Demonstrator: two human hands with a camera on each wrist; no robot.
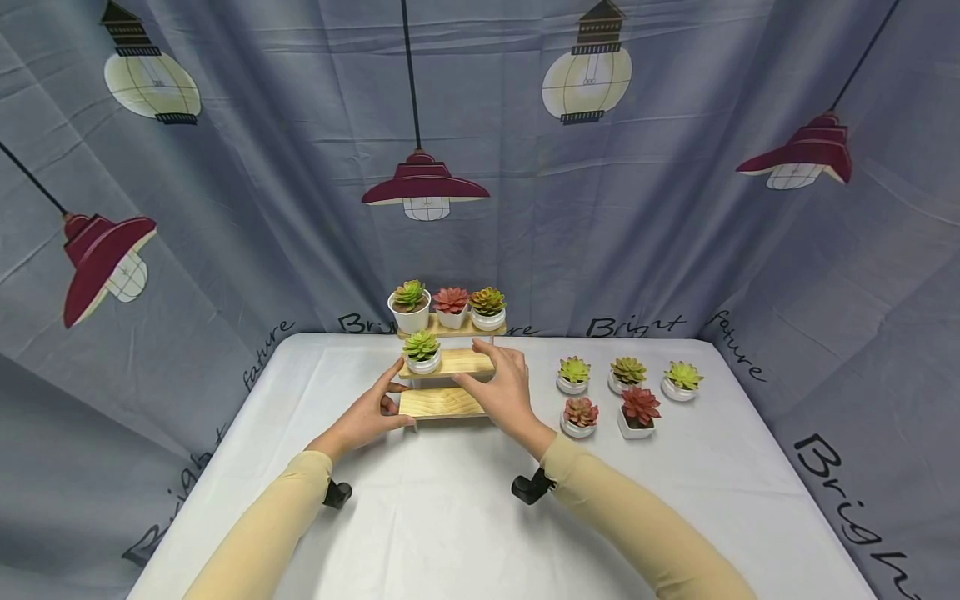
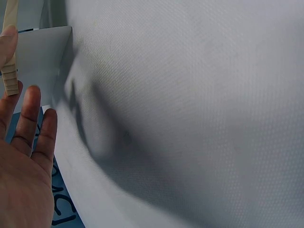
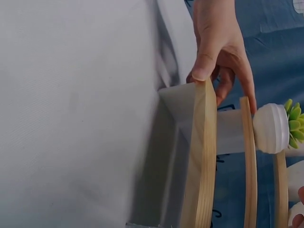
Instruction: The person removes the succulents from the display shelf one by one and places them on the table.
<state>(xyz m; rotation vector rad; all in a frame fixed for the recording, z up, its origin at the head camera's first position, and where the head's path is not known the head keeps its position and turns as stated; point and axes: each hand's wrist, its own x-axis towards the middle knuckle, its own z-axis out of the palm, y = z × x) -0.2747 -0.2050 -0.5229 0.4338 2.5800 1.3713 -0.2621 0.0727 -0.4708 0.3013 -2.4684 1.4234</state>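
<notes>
A three-tier wooden plant stand with pale upright sides stands mid-table. My left hand holds its left end, the thumb at the lowest board and the index finger up by the middle board. A green succulent in a round white pot sits on the middle board's left part, close to that index fingertip. Over the right part of the middle and lowest boards hovers my right hand, thumb and index finger apart with no pot between them. Only its fingertips enter the right wrist view.
On the top board stand a green succulent, a red one and a yellow-green one, all in white pots. Several more potted succulents, including a red one in a square pot, stand right of the stand on the white table.
</notes>
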